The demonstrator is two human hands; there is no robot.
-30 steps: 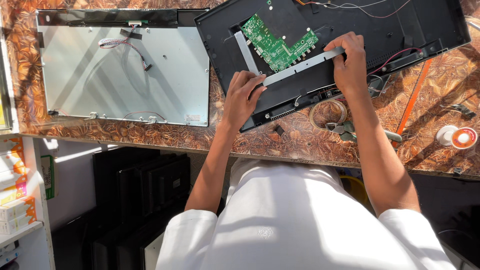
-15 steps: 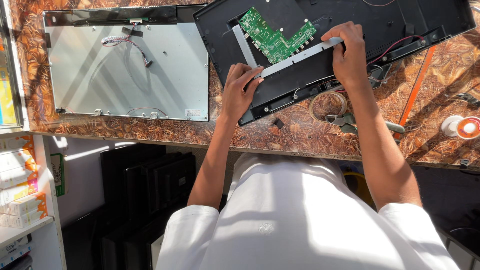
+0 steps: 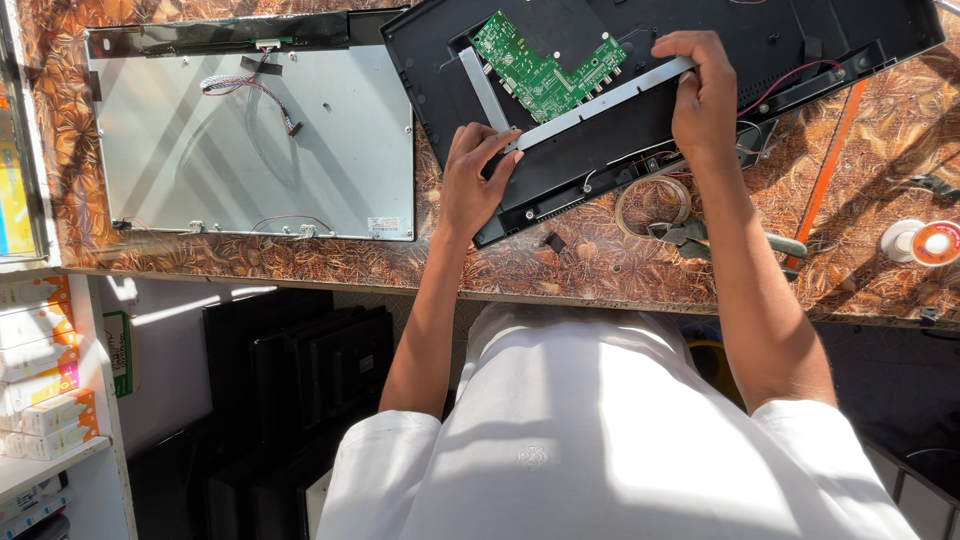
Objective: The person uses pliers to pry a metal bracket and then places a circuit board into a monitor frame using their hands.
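A black monitor back cover point(image 3: 780, 40) lies tilted on the patterned worktop. Inside it sits a green circuit board point(image 3: 545, 70) on a grey metal bracket point(image 3: 600, 100). My left hand point(image 3: 478, 180) grips the bracket's near-left end at the cover's edge. My right hand point(image 3: 705, 95) holds the bracket's right end from above. Red and black wires point(image 3: 790, 80) run inside the cover to the right of that hand.
A silver display panel point(image 3: 250, 150) with a ribbon cable lies flat at left. A coil of wire point(image 3: 652, 200), pliers point(image 3: 700, 237), an orange strip point(image 3: 828, 170) and a solder spool point(image 3: 935, 243) lie at right. Stacked black monitors point(image 3: 300, 370) stand under the table; boxes point(image 3: 40, 370) fill a shelf.
Both hands have kept hold of the bracket's ends. The cover and board sit slightly higher and further right in the view.
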